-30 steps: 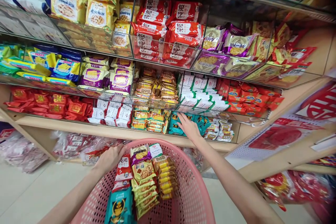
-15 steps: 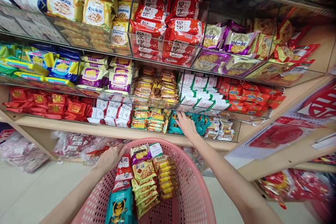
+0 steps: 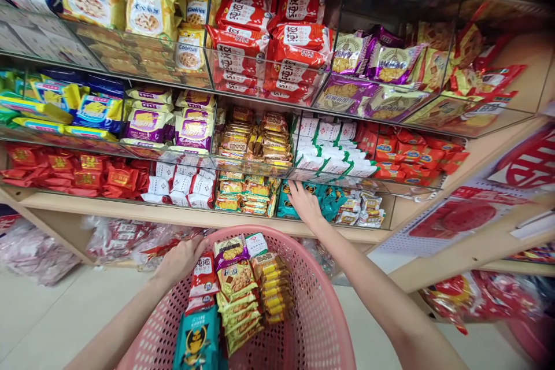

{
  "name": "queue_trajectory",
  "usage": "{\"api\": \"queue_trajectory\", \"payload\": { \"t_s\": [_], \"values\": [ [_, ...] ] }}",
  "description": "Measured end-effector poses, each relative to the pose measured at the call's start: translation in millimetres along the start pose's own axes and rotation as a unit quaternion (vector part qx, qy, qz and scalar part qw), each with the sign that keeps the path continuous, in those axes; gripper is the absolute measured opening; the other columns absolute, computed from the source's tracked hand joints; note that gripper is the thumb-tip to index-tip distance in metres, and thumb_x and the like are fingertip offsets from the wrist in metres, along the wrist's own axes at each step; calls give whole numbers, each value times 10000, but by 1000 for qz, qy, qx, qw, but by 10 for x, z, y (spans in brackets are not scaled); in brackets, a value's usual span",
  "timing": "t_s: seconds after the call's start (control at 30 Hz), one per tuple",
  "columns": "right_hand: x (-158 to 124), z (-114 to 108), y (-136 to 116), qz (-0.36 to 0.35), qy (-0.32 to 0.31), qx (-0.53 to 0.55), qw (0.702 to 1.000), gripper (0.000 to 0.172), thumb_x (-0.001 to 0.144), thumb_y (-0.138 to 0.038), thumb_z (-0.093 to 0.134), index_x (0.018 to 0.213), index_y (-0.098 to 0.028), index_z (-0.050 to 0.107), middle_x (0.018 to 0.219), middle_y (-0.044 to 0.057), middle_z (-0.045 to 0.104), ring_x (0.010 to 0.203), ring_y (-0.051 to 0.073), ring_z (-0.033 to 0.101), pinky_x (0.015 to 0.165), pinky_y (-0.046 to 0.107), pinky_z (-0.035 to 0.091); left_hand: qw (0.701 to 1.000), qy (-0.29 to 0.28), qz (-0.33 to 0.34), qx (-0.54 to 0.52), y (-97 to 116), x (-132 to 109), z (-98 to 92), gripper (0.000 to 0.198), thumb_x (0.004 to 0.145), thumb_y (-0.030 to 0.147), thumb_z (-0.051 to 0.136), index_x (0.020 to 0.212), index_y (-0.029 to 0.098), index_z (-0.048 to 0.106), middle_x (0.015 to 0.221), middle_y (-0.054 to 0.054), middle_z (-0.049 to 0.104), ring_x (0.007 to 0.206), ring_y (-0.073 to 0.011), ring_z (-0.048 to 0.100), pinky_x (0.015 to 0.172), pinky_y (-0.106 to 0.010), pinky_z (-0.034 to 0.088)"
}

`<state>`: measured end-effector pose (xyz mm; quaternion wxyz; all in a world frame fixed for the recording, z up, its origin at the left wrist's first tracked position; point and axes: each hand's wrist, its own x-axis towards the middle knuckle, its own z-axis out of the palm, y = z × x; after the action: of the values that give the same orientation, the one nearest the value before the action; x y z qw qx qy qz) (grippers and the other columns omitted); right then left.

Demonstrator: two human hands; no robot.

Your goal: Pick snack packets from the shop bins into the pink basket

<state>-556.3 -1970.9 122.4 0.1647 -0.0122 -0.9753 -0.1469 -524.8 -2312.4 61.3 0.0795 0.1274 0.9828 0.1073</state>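
A pink plastic basket point(image 3: 318, 283) with a perforated wall is in front of me, and my left hand point(image 3: 184, 255) is closed on its rim at the far left. Several snack packets lie inside: red-and-white packets point(image 3: 203, 274), a purple-edged packet point(image 3: 230, 250), yellow packets point(image 3: 238, 300), brown-gold packets point(image 3: 273, 283), a white-green packet point(image 3: 256, 244) and a teal packet point(image 3: 197, 340). My right hand point(image 3: 304, 203) reaches to the bottom shelf, with its fingers apart and touching teal packets point(image 3: 332, 201). Its fingertips are partly lost among them.
Glass-fronted shelves hold rows of packets: cookies point(image 3: 150, 11), red-and-white packets point(image 3: 301, 43) and white-green packets point(image 3: 332, 147). Beside the teal ones are yellow-green packets point(image 3: 255, 193) and small white-gold packets point(image 3: 364, 208). Plastic bags point(image 3: 124, 237) lie beneath the bottom board point(image 3: 130, 209).
The view has shifted slightly, so the shelves appear a little further left and higher. Both hands stay where they were, on the rim and at the teal packets.
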Motion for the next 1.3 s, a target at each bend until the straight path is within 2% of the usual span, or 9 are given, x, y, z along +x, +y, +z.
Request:
{"api": "queue_trajectory", "payload": {
  "t_s": [0.27,0.5,0.8,1.07,1.3],
  "values": [
    [-8,-2,-28,5,21,-10,1000,442,933,-204,282,1370,-159,321,1295,169,452,861,191,628,581,254,514,1000,-1,-3,12,-7,1,-4,486,936,457,189,1158,202,538,957,-123,717,959,-272,670,757,-348,491],
    [-58,-5,-51,7,35,-5,999,487,916,-161,252,1400,-124,274,1280,185,441,875,210,577,557,281,530,1000,-1,-3,8,-24,19,22,501,934,468,177,1155,207,542,984,-124,711,960,-281,666,746,-355,491],
    [-72,32,-85,23,69,-27,997,461,906,-127,274,1361,-158,341,1223,164,477,848,188,569,525,235,506,1000,1,-4,22,-29,19,26,493,935,465,182,1146,213,549,977,-115,712,946,-265,672,737,-337,486],
    [-88,40,-76,14,60,-45,997,425,890,-109,294,1294,-191,401,1325,161,457,719,138,611,490,209,463,1000,2,-6,-5,-28,27,18,482,929,468,198,1117,201,554,930,-122,718,955,-282,668,762,-360,480],
    [-115,19,-54,5,57,-51,997,439,874,-90,316,1292,-202,392,1241,151,523,759,145,639,517,200,453,1000,1,-3,-9,-18,21,-3,467,929,464,197,1074,204,557,941,-125,719,955,-284,670,763,-362,481]
  ]
}}
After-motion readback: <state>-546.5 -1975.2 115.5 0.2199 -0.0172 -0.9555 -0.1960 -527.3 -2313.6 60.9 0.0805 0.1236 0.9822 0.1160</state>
